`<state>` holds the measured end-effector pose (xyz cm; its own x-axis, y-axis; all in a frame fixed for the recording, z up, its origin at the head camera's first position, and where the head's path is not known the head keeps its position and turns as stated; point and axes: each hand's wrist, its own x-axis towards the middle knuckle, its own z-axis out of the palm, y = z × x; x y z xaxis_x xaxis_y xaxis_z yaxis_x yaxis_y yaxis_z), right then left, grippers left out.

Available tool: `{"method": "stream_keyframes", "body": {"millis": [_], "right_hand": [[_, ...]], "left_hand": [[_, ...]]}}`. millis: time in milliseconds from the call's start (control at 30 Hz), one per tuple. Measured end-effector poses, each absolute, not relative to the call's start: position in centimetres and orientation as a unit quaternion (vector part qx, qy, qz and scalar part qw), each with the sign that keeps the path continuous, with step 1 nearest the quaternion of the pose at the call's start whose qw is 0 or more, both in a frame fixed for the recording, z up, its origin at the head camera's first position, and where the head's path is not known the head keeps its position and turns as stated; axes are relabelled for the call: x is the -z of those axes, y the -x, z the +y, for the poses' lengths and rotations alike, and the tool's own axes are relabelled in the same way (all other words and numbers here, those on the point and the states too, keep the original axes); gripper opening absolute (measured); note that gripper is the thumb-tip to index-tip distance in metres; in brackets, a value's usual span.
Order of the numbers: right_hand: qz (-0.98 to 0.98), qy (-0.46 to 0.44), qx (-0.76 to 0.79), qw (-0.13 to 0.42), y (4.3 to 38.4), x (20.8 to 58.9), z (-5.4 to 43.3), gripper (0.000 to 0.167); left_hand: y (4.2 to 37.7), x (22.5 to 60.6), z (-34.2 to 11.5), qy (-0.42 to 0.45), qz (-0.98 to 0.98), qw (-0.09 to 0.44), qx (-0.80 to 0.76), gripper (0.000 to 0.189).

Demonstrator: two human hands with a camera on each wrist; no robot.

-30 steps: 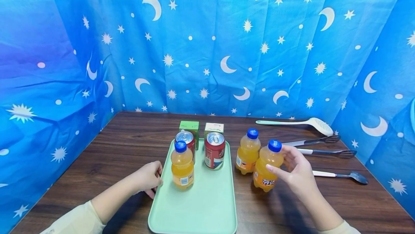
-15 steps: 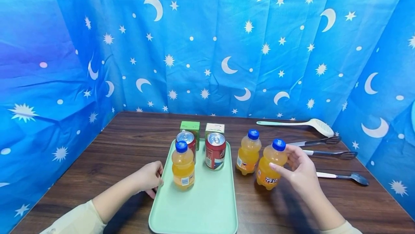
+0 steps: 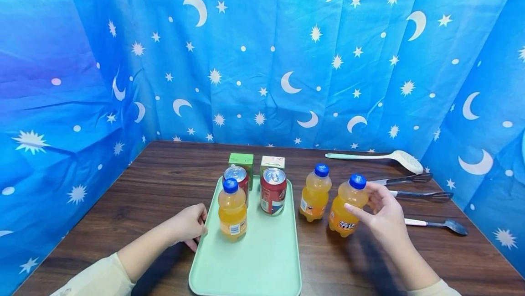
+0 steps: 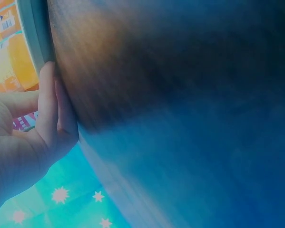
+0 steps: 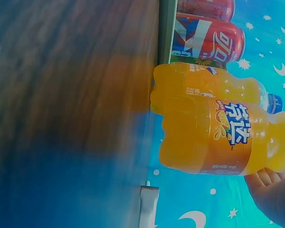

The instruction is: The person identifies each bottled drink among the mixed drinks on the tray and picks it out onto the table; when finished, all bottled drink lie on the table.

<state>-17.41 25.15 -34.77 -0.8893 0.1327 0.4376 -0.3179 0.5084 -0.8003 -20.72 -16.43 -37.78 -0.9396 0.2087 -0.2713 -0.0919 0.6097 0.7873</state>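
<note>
My right hand [image 3: 385,214] holds an orange soda bottle [image 3: 347,211] with a blue cap, thumb on the near side and fingers behind. The bottle leans, its cap further right than its base. A second orange soda bottle [image 3: 315,195] stands upright just left of it, right of the pale green tray [image 3: 262,264]. On the tray's left rim, my left hand [image 3: 188,225] grips the edge; in the left wrist view its fingers [image 4: 48,102] meet the rim. The tray bears another orange soda bottle [image 3: 232,214] and two red cola cans [image 3: 273,195], one partly hidden behind that bottle.
At the tray's far end are a green carton [image 3: 242,161] and a pale-topped carton [image 3: 272,163]. A slotted spatula [image 3: 404,161] and several dark-headed utensils lie at the right, one a spoon [image 3: 455,227]. A blue starry cloth [image 3: 262,59] surrounds the table.
My right hand has moved the held bottle to the right and slightly back, widening the gap to the standing bottle. My left hand stays at the tray's edge.
</note>
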Motion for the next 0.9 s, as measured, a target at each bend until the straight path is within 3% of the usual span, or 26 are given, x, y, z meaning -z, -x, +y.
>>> {"method": "stream_keyframes", "body": {"millis": [900], "right_hand": [[-0.844, -0.016, -0.479, 0.239, 18.18, 34.99, 25.7, 0.057]], "left_hand": [[20.53, 37.59, -16.46, -0.029, 0.883, 0.165, -0.438, 0.022]]}}
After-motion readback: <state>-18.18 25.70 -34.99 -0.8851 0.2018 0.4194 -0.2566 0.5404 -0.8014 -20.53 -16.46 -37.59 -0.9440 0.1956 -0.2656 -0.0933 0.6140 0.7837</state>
